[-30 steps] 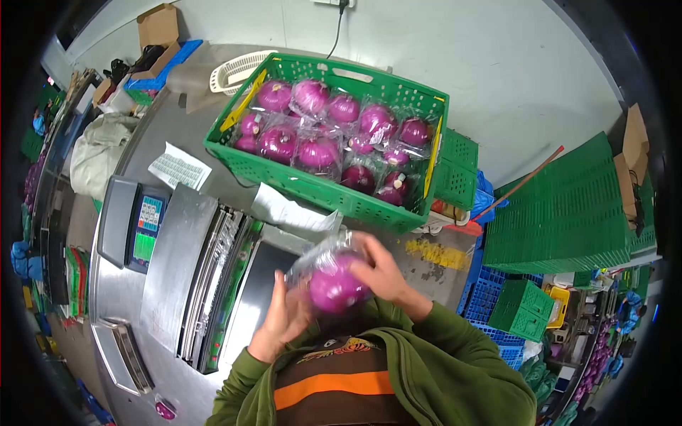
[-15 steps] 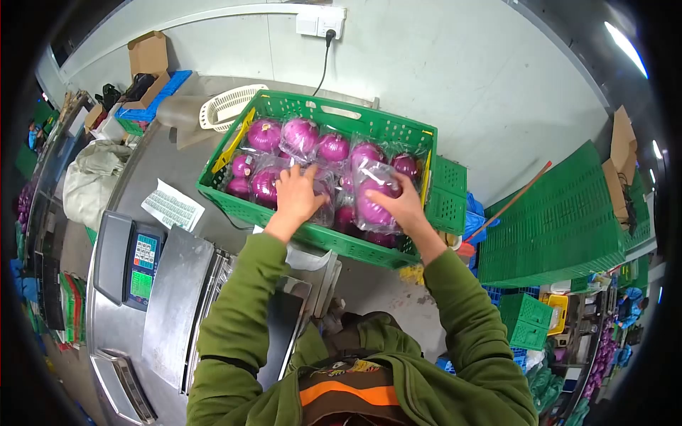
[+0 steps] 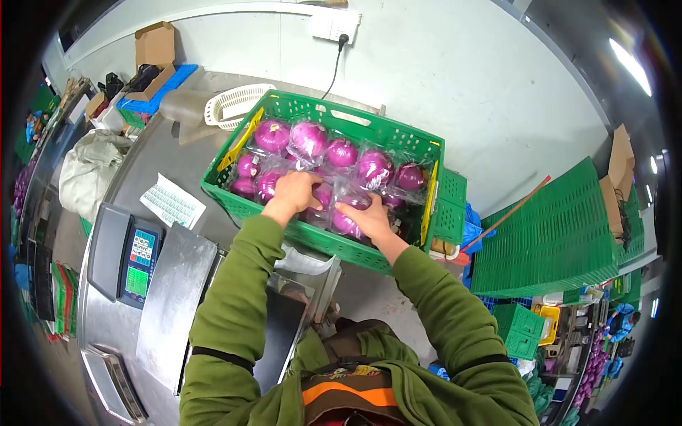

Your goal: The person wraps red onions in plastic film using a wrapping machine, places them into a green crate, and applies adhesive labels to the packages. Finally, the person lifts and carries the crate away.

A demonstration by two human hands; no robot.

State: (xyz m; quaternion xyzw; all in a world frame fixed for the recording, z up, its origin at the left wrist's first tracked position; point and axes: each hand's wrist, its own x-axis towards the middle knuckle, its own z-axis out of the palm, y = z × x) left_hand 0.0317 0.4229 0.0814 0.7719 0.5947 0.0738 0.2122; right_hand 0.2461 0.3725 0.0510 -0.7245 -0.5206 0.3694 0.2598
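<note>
Red onions (image 3: 308, 138) in clear plastic bags fill a green plastic crate (image 3: 320, 246). My right hand (image 3: 369, 219) grips a bagged red onion (image 3: 347, 223) near the crate's front side, with the thumb and fingers around it. Just to its left, the curled fingers of my left hand (image 3: 293, 193) close on another bagged red onion (image 3: 322, 194); part of their grip is hidden. Both hands are inside the crate, close together. Bagged onions behind them sit in a row along the back.
A digital scale (image 3: 135, 263) with a metal plate stands on the steel table at left, near a label sheet (image 3: 172, 201). A white basket (image 3: 234, 105) lies behind the crate. Stacked green crates (image 3: 547, 227) stand at right. A plug cord hangs down the wall.
My right hand has moved left and toward me with its bagged onion, closer to my left hand. The fingers of my left hand have curled in from a spread position. The view has shifted slightly.
</note>
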